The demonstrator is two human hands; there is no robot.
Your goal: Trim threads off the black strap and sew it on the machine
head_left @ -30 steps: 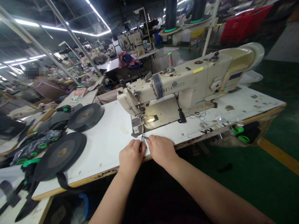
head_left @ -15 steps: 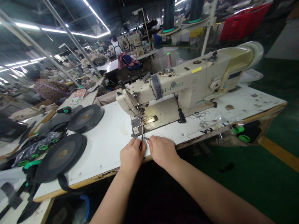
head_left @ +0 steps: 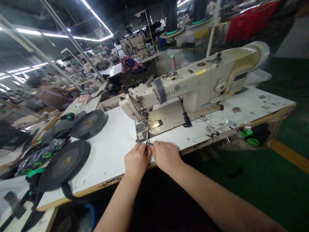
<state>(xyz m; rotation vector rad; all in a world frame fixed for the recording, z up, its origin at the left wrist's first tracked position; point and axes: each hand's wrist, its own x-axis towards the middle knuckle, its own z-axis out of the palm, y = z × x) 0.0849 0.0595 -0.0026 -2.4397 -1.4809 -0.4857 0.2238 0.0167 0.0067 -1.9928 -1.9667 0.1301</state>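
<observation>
We look down over our 2 bare forearms at a white work table [head_left: 111,151]. Our left hand [head_left: 136,161] and right hand [head_left: 166,156] rest side by side at the table's near edge, thumbs almost touching. Between them runs a narrow dark strip [head_left: 147,141], thin and hard to make out, which leads from the hands up to the metal guide [head_left: 141,130] at the needle end of the sewing machine [head_left: 188,88].

Left hand: fingers curled in, fingertips pinching the strip at its near end. Right hand: fingers curled and pressed down just beside the strip; we cannot tell whether they grip it or only rest against it.

The strip lies flat on the table, directly in front of the guide, its far end at the presser foot under a small lit patch of the machine bed.

Around us:
- 2 large flat rolls of dark tape, a near roll [head_left: 64,164] and a far roll [head_left: 88,124], lie on the table well to the left of the hands.
- Green-capped spools [head_left: 36,161] in a clear bag sit at the far left edge.
- A screwdriver [head_left: 185,117] with a black handle lies on the machine bed.
- More green spools [head_left: 248,137] hang in a clear bag off the table's right front edge.
- A person in a patterned top [head_left: 51,96] sits at a station far left.
</observation>
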